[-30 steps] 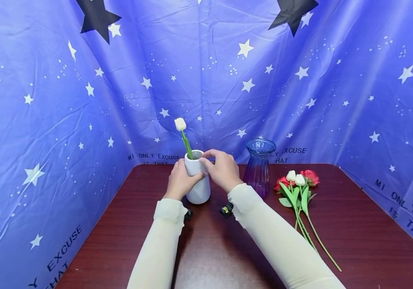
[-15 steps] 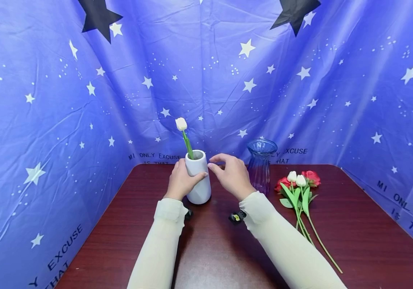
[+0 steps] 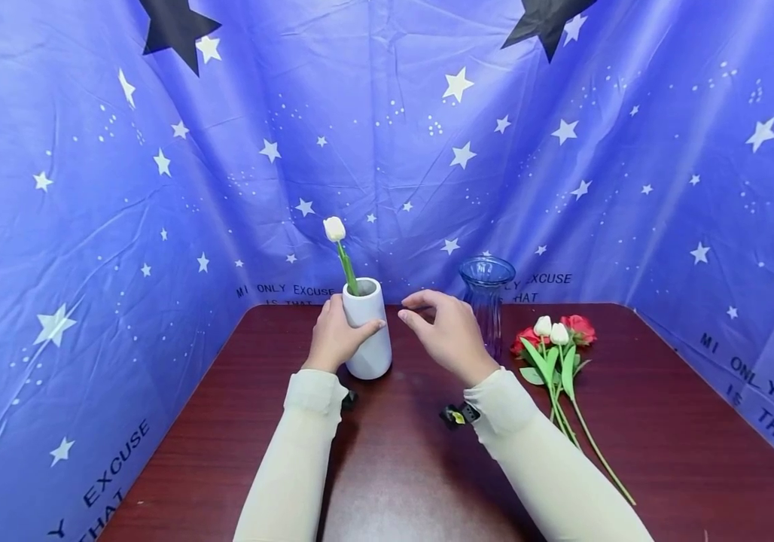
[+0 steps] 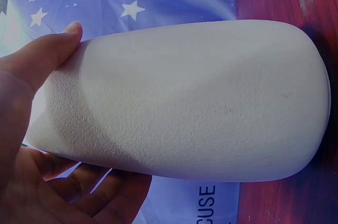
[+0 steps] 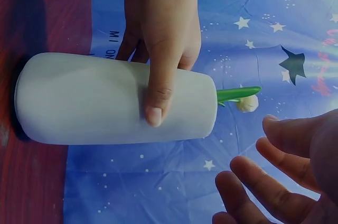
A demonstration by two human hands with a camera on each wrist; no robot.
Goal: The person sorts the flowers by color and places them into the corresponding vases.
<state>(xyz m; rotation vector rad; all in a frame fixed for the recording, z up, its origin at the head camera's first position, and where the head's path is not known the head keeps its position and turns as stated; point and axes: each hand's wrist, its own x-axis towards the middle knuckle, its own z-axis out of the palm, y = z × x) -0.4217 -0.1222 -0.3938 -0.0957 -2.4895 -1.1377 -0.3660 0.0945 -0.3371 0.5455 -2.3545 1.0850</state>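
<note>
A white vase [image 3: 370, 335] stands upright on the table, and a single white tulip [image 3: 335, 229] leans left out of its mouth. My left hand [image 3: 336, 335] grips the vase from the left, thumb across the front and fingers round the far side, as the left wrist view also shows. To the right of the vase, apart from it, my right hand [image 3: 451, 331] is in the air with relaxed, slightly bent fingers. Nothing is between those fingers [image 5: 274, 192] in the right wrist view. Behind the right hand is a blue-purple glass vase [image 3: 487, 275], partly hidden by it.
On the right of the dark red table [image 3: 387, 482] lie two more white tulips [image 3: 559, 333] with green stems, over red flowers [image 3: 578, 330]. A blue star-patterned cloth [image 3: 387, 150] hangs behind the table and along both sides.
My right hand has left the white vase's rim and moved right, its fingers loosening. The left hand keeps its grip on the vase, and the tulip stays in it.
</note>
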